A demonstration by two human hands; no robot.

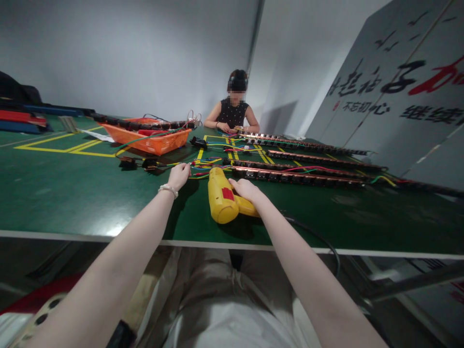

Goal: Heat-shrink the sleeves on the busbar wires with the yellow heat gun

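Note:
A yellow heat gun (222, 198) with a red label is in my right hand (245, 189), whose fingers wrap round its handle. The gun's nozzle end points away from me, close to the coloured wires (206, 166). My left hand (180, 176) is closed on those wires, left of the gun, with a beaded bracelet at the wrist. From the wires, long black strips with copper edges (297, 178) run to the right. Black connectors (150, 164) lie left of my left hand.
An orange basket (159, 144) holding strips and wires stands at the back left. Across the green table (72, 193) sits a person (235, 113), hands on the work. A black cable (315, 234) hangs over the front edge.

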